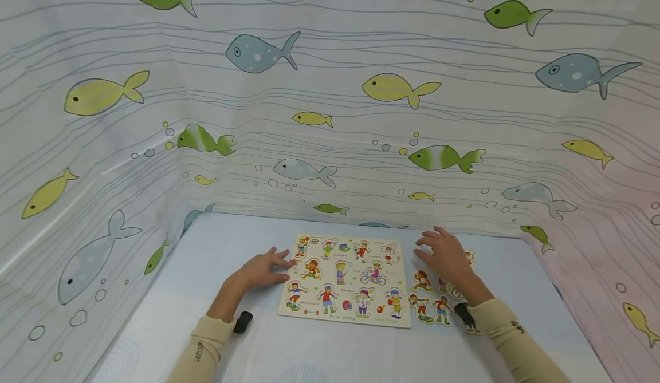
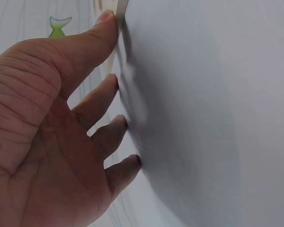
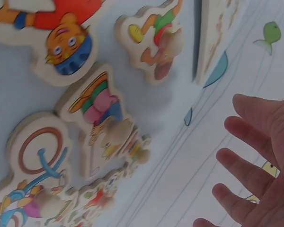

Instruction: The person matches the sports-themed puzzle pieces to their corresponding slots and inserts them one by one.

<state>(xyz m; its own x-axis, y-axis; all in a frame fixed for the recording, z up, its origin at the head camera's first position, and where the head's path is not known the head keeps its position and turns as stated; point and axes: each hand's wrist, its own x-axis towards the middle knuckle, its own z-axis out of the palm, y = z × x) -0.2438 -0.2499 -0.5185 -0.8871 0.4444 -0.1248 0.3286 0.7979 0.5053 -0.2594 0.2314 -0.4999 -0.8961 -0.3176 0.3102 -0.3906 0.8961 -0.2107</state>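
Observation:
A wooden puzzle board (image 1: 285,305) printed with sports figures lies flat on the table. My left hand (image 1: 260,271) is at its left edge. In the left wrist view the thumb (image 2: 104,28) touches the board's edge, while the other fingertips rest on the table, spread apart. To the board's right, my right hand (image 1: 450,260) hovers over loose puzzle pieces, its fingers spread and holding nothing. Among these pieces are a runner (image 1: 421,280), a skateboarder (image 1: 421,308) and a cyclist (image 3: 40,156). Wooden knobs show on several pieces. My right hand hides part of the pile.
The pale table (image 1: 232,360) meets a sheet (image 1: 340,137) printed with fish at its back and sides. Each wrist carries a small black device, one by the left cuff (image 1: 215,327) and one by the right cuff (image 1: 497,317).

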